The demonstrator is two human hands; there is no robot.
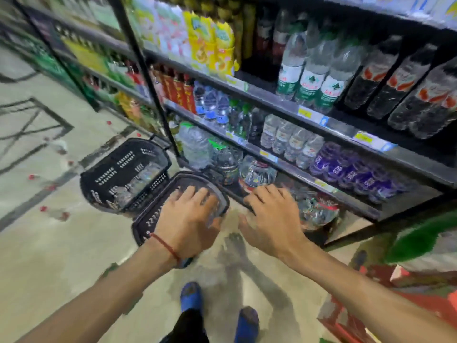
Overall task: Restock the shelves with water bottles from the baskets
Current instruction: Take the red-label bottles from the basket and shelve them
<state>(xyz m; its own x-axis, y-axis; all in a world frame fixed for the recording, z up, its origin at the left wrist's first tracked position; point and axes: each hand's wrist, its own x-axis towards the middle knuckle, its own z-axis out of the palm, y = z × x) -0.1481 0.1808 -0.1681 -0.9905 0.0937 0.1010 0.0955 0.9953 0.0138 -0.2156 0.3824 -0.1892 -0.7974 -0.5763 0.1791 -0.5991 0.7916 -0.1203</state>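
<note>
Two black baskets stand on the floor in front of the shelves: the far basket [123, 174] holds clear water bottles, the near basket [148, 224] lies under my left hand. My left hand [188, 219] reaches down over the near basket, its fingers curled over a clear water bottle [215, 214] that is blurred and mostly hidden. My right hand [269, 219] hovers with fingers spread, holding nothing, just in front of the bottom shelf [356, 206]. That shelf holds large clear water jugs [257, 174] and small bottles [316, 211].
The upper shelves [309, 115] are packed with water, dark soda and juice bottles. A black upright post [158, 100] divides the shelving. Loose red-capped bottles [55, 214] lie on the floor at left. Red crates [351, 313] sit at lower right. My feet [190, 298] are below.
</note>
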